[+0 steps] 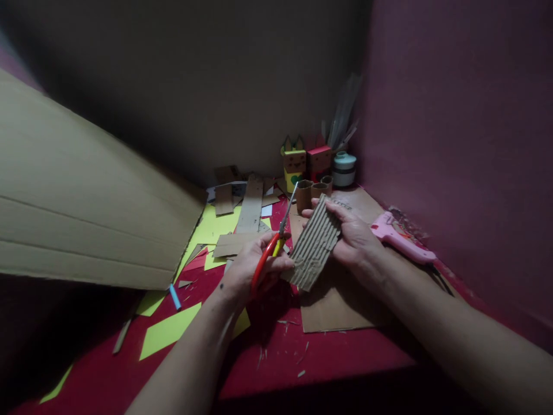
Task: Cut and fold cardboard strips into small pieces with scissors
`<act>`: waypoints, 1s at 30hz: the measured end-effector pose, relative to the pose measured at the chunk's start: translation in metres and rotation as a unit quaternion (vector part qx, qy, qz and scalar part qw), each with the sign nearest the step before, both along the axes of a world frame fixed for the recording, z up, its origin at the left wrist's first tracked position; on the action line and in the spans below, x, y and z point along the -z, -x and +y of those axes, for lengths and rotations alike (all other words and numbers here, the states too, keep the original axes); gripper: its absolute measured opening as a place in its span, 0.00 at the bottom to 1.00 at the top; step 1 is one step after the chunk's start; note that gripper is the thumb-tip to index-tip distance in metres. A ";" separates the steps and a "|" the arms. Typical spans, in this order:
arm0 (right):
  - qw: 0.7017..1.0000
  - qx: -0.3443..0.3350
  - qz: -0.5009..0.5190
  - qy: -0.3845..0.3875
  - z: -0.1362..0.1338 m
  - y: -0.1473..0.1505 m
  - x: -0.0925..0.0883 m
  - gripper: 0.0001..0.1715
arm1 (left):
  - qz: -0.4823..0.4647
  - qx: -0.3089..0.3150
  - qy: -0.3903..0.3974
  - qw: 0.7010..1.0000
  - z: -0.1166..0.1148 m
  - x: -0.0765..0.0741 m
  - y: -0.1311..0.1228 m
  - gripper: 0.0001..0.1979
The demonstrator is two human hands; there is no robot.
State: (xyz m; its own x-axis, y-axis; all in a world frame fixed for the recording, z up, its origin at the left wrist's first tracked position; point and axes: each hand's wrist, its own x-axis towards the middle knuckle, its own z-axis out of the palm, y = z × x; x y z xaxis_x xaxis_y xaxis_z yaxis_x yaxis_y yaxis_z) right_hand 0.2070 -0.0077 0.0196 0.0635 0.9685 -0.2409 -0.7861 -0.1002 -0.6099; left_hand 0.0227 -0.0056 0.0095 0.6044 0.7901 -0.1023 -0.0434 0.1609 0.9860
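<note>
My left hand (254, 262) is closed around the red handles of a pair of scissors (263, 265). The blades point up and away, and a yellow part shows by the handle. A piece of corrugated cardboard (316, 242), its ridges bared, is tilted between my hands. My right hand (352, 236) grips its right side, thumb along the upper edge. The left fingertips touch its lower left corner. Just behind it stand rolled cardboard tubes (305, 196).
A pink glue gun (401, 239) lies on a flat cardboard sheet (341, 311) by the right wall. Yellow paper (170, 329) and cardboard strips (251, 204) litter the red tabletop (268, 369). Behind are box figures (295, 167) and a lidded jar (344, 170). A large cardboard panel (95, 202) stands left.
</note>
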 end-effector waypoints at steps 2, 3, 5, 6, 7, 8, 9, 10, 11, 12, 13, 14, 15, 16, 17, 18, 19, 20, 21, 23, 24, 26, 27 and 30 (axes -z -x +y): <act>0.999 0.023 -0.008 -0.021 0.001 0.000 0.000 0.08 | 0.003 -0.008 0.004 1.000 0.000 0.001 -0.001 0.16; 0.999 0.043 -0.013 -0.031 0.002 0.000 0.000 0.07 | 0.005 -0.014 0.006 1.000 0.000 0.001 -0.002 0.18; 0.996 0.080 -0.015 -0.043 0.004 -0.001 0.000 0.05 | 0.019 -0.030 0.002 0.999 0.000 0.002 -0.004 0.21; 0.995 0.094 -0.011 -0.042 0.005 -0.002 0.001 0.04 | 0.032 -0.042 -0.004 0.999 0.001 0.004 -0.005 0.21; 0.994 0.102 -0.006 -0.038 0.006 -0.003 0.001 0.04 | 0.048 -0.058 -0.012 0.997 0.001 0.005 -0.006 0.21; 0.994 0.107 -0.001 -0.035 0.007 -0.004 0.002 0.04 | 0.065 -0.076 -0.024 0.995 0.002 0.007 -0.006 0.19; 0.994 0.109 0.001 -0.034 0.008 -0.005 0.003 0.04 | 0.081 -0.097 -0.042 0.991 0.003 0.010 -0.005 0.17; 0.993 0.111 0.000 -0.035 0.009 -0.006 0.003 0.04 | 0.096 -0.121 -0.066 0.986 0.003 0.012 -0.004 0.16; 0.993 0.113 -0.003 -0.039 0.009 -0.006 0.004 0.05 | 0.111 -0.142 -0.096 0.979 0.004 0.013 -0.003 0.15; 0.992 0.114 -0.008 -0.045 0.010 -0.007 0.005 0.05 | 0.129 -0.160 -0.131 0.970 0.004 0.014 -0.001 0.14; 0.992 0.117 -0.012 -0.052 0.010 -0.006 0.005 0.06 | 0.147 -0.172 -0.169 0.959 0.003 0.014 0.001 0.14; 0.991 0.121 -0.014 -0.059 0.009 -0.006 0.005 0.07 | 0.164 -0.177 -0.209 0.948 0.001 0.012 0.003 0.14; 0.990 0.128 -0.014 -0.066 0.009 -0.005 0.005 0.07 | 0.182 -0.175 -0.247 0.936 -0.002 0.009 0.004 0.15; 0.988 0.133 -0.012 -0.073 0.008 -0.004 0.004 0.07 | 0.196 -0.163 -0.281 0.925 -0.007 0.005 0.005 0.15; 0.987 0.135 -0.009 -0.082 0.007 -0.003 0.003 0.07 | 0.209 -0.160 -0.317 0.911 -0.012 -0.001 0.006 0.17; 0.987 0.136 -0.005 -0.090 0.006 -0.003 0.002 0.07 | 0.229 -0.148 -0.337 0.901 -0.018 -0.007 0.006 0.19; 0.986 0.136 -0.001 -0.099 0.006 -0.002 0.001 0.07 | 0.241 -0.136 -0.355 0.893 -0.025 -0.012 0.005 0.20; 0.985 0.133 0.002 -0.108 0.005 -0.001 -0.001 0.07 | 0.249 -0.130 -0.364 0.888 -0.030 -0.018 0.003 0.21; 0.985 0.131 0.006 -0.116 0.004 -0.001 -0.002 0.08 | 0.260 -0.124 -0.374 0.882 -0.036 -0.023 0.002 0.21; 0.983 0.129 0.014 -0.130 0.002 0.000 -0.003 0.09 | 0.322 -0.110 -0.407 0.848 -0.042 -0.029 -0.002 0.24; 0.983 0.125 0.016 -0.136 0.001 0.000 -0.003 0.10 | 0.373 -0.103 -0.430 0.816 -0.042 -0.030 -0.004 0.26; 0.982 0.114 0.014 -0.152 -0.001 0.001 -0.003 0.10 | 0.477 -0.088 -0.474 0.735 -0.040 -0.029 -0.008 0.29; 0.981 0.108 0.011 -0.158 -0.002 0.002 -0.003 0.10 | 0.516 -0.085 -0.492 0.696 -0.037 -0.028 -0.010 0.30; 0.982 0.093 0.002 -0.164 -0.005 0.005 -0.002 0.11 | 0.560 -0.098 -0.538 0.622 -0.030 -0.024 -0.013 0.28</act>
